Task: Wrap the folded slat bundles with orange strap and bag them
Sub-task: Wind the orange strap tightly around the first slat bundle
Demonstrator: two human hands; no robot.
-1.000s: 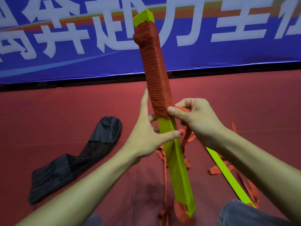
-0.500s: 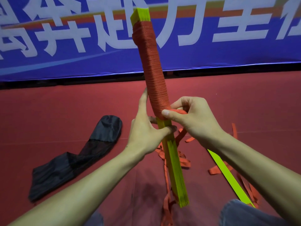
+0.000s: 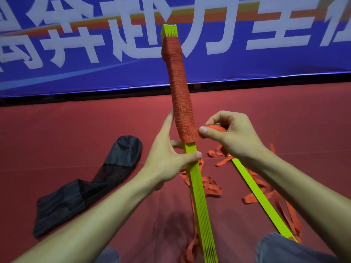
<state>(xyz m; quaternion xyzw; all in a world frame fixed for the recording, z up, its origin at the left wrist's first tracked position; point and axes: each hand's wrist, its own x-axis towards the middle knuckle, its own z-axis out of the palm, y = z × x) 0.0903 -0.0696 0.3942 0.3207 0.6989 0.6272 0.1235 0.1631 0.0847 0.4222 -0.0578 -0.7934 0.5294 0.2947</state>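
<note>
Woven orange strap (image 3: 180,103) wraps smooth, glossy plastic slats (image 3: 199,202).

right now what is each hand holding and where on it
The left hand grips the slat bundle on its bare green part just below the wrap. The right hand pinches the orange strap beside the wrap's lower end.

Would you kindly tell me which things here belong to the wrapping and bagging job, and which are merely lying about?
In the job:
slat bundle, held by the left hand
orange strap, pinched by the right hand
black bag
second yellow slat

Just there:
blue banner
red floor
</note>
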